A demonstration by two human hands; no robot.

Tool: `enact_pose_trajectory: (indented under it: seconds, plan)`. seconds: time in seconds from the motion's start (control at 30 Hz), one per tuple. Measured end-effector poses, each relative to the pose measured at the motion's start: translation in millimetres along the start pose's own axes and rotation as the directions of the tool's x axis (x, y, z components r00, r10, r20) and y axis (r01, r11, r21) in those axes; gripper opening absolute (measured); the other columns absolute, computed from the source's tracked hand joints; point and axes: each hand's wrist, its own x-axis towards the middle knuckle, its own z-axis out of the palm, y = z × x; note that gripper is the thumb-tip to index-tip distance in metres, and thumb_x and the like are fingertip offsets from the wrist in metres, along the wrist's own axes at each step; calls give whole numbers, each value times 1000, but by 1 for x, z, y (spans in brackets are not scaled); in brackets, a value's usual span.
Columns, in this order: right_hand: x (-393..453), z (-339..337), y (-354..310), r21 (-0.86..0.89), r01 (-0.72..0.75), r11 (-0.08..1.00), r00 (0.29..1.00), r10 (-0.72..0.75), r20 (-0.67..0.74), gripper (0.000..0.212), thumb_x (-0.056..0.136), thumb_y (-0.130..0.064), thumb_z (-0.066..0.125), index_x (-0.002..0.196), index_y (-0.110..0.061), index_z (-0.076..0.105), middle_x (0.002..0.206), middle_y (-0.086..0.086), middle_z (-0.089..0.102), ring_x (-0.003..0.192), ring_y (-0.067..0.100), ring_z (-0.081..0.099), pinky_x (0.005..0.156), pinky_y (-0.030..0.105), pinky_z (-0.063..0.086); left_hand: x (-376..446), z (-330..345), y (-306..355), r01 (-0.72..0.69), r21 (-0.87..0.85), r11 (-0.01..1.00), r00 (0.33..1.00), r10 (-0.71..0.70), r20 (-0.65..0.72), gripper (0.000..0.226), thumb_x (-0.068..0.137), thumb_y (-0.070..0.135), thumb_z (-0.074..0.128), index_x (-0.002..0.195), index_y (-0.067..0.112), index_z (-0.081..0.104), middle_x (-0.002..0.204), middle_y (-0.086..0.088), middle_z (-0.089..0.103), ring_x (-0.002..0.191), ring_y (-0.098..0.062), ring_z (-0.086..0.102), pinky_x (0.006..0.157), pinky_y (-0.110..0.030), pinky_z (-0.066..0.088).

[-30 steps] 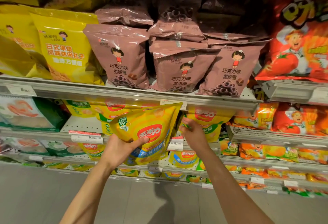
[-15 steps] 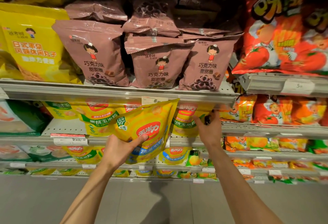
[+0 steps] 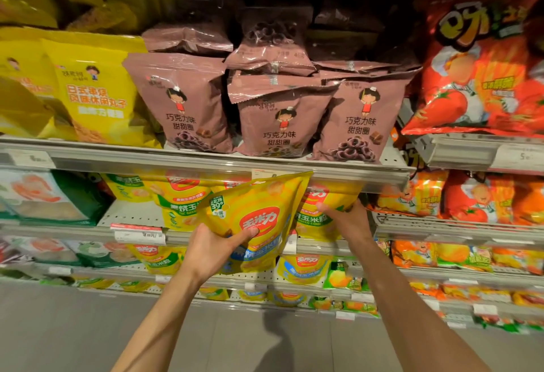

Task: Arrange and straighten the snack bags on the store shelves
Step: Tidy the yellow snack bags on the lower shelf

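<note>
My left hand (image 3: 212, 249) grips a yellow corn snack bag (image 3: 259, 212) by its lower part, thumb across the red logo, and holds it tilted in front of the second shelf. My right hand (image 3: 346, 218) reaches onto that shelf and holds another yellow corn bag (image 3: 326, 204) standing at the shelf's right end, fingers around its right side. More yellow corn bags (image 3: 179, 198) stand to the left behind the held one.
Brown chocolate ring bags (image 3: 282, 118) stand and lie piled on the shelf above, with yellow bags (image 3: 94, 89) left and red-orange bags (image 3: 482, 71) right. A grey shelf rail (image 3: 206, 162) runs just above the held bag. Lower shelves hold more bags. Grey floor lies below.
My right hand has moved right and up along the shelf, from the middle bags to the bag at the right end. The left hand keeps holding its bag. The view shifted.
</note>
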Motion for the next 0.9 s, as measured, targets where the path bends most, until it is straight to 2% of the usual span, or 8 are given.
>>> enact_pose_trajectory:
  seconds: [0.23, 0.33, 0.4, 0.53, 0.63, 0.7, 0.8, 0.9]
  plan:
    - [2, -9, -2, -36, 24, 999, 998, -26, -49, 74, 67, -41, 93, 127, -13, 60, 116, 5, 70, 108, 27, 66, 81, 40, 57, 3, -4, 0, -22, 36, 999, 1000, 22, 10, 32, 74, 42, 88, 100, 41, 69, 100, 16, 78, 94, -6, 74, 88, -45, 61]
    - [-4, -16, 0, -38, 64, 997, 997, -66, -28, 73, 70, -41, 91, 131, -17, 58, 117, 2, 70, 107, 25, 66, 89, 46, 58, 5, -4, -1, -25, 43, 999, 1000, 24, 16, 28, 75, 40, 88, 97, 40, 69, 97, 15, 79, 91, -6, 74, 87, -45, 62]
    - [-8, -20, -1, -11, 76, 997, 997, -76, -15, 69, 72, -39, 90, 130, -19, 59, 113, 0, 70, 102, 23, 68, 75, 44, 62, 6, -5, -1, -31, 62, 998, 999, 29, 26, 26, 75, 41, 87, 94, 39, 69, 95, 11, 79, 90, -8, 75, 86, -45, 62]
    - [-17, -29, 0, 25, 94, 995, 995, -95, 22, 60, 76, -36, 88, 126, -21, 60, 110, -4, 71, 97, 15, 69, 56, 23, 56, 8, -4, -2, -24, 70, 997, 999, 21, 43, 19, 77, 36, 86, 85, 36, 69, 90, 8, 79, 84, -8, 75, 84, -45, 62]
    - [-18, -30, 2, 28, 72, 997, 995, -74, 62, 53, 74, -37, 88, 120, -20, 66, 108, -1, 75, 98, 19, 73, 59, 27, 59, 9, -1, -4, -18, 73, 997, 998, 14, 57, 19, 77, 38, 86, 86, 36, 69, 91, 3, 80, 85, -13, 76, 83, -46, 62]
    - [-18, -30, -1, 39, 63, 997, 992, -67, 110, 46, 75, -31, 88, 116, -23, 67, 107, -2, 76, 97, 17, 73, 59, 27, 59, 10, 1, -6, -10, 65, 998, 998, 6, 65, 23, 76, 40, 86, 91, 39, 69, 92, 11, 79, 86, -9, 75, 84, -44, 63]
    - [-15, -27, -4, 29, 64, 998, 986, -68, 155, 54, 73, -29, 90, 122, -20, 67, 109, -2, 76, 98, 15, 73, 60, 23, 58, 11, 5, -6, 9, 53, 999, 997, -13, 77, 25, 74, 41, 86, 93, 40, 68, 92, 19, 78, 87, -3, 74, 84, -42, 63]
    - [-14, -27, -4, 45, 81, 996, 990, -86, 113, 65, 68, -35, 91, 126, -19, 67, 111, -2, 76, 100, 16, 73, 74, 28, 59, 12, 6, -6, 22, 38, 999, 996, -25, 80, 29, 73, 41, 86, 97, 38, 70, 97, 15, 79, 89, -5, 75, 86, -42, 62]
